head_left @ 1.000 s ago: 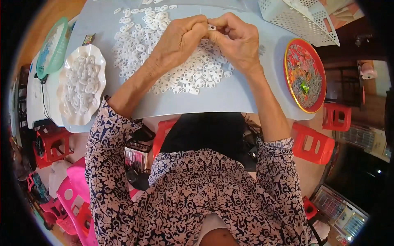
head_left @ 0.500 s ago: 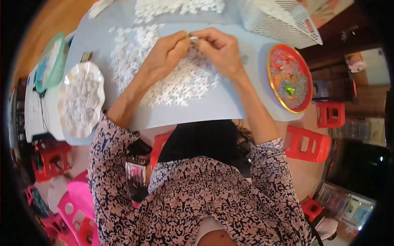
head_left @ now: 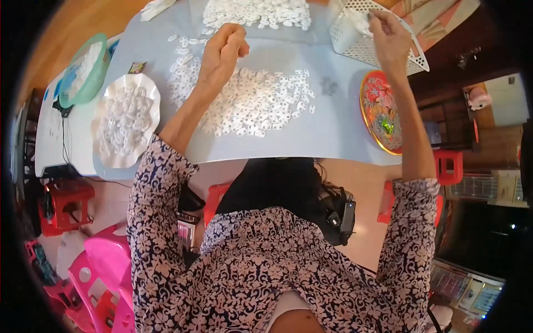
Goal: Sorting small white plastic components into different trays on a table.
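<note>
My left hand (head_left: 222,53) hovers over a spread of small white plastic pieces (head_left: 252,102) on the pale blue table (head_left: 327,139). Its fingers are curled together; whether a piece sits in them I cannot tell. My right hand (head_left: 388,36) has reached to the right, above the rim of a white perforated basket (head_left: 355,30), with fingertips pinched. Anything pinched there is too small to see. A second pile of white pieces (head_left: 258,11) lies at the far edge.
A scalloped white plate (head_left: 125,119) full of white pieces sits at the left, with a green bowl (head_left: 83,69) behind it. A round red tin lid (head_left: 383,111) with a green item lies at the right. Red stools (head_left: 66,202) and pink plastic furniture (head_left: 105,277) stand below.
Both hands were together over the pile working one small piece. Now the right hand has swung right to the white basket, and the left hand stays over the pile.
</note>
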Motion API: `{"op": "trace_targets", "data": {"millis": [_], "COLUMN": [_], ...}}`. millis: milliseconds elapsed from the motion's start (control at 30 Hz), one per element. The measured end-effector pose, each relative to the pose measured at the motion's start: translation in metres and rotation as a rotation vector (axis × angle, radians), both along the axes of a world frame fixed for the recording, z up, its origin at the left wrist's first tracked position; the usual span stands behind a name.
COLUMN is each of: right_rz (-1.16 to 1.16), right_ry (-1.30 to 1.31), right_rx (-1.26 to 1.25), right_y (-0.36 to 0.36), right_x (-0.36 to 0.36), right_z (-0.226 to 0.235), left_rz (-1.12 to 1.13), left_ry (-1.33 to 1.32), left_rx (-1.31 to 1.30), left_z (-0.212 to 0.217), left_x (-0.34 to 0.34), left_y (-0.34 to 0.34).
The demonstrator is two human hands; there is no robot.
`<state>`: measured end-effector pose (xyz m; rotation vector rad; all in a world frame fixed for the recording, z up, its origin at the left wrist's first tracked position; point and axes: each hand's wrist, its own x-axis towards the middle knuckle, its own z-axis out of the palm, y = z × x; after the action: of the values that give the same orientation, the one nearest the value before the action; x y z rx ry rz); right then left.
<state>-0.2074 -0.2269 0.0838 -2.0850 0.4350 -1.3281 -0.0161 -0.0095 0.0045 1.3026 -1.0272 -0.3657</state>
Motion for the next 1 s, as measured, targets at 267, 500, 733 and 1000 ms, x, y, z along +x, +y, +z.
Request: {"op": "trace_targets", "data": {"millis": [267,500,733,1000], "right_rz": [0.186,0.415,0.401,0.389], "right_ry": [0.318,0.722,0.626,0.752], "right_rx": [-0.1,-0.242,-0.036,-0.358], "right_y": [0.067,0.109,0.087,0.081], "right_x": [0.035,0.081,0.075,0.06], "right_z": [-0.043,-0.066,-0.062,-0.071], "left_rz": [0.167,0.192,0.155,0.074], "left_ry": [0.149,0.142,0.102,0.049], "left_rx": [-0.053,-0.033,0.006,0.05], "left_z": [-0.004,-0.006,-0.009,-0.011], "left_x": [0.017,0.02,0.015,0.004], "left_y": [0.0,-0.004,-0.005,-0.007]}}
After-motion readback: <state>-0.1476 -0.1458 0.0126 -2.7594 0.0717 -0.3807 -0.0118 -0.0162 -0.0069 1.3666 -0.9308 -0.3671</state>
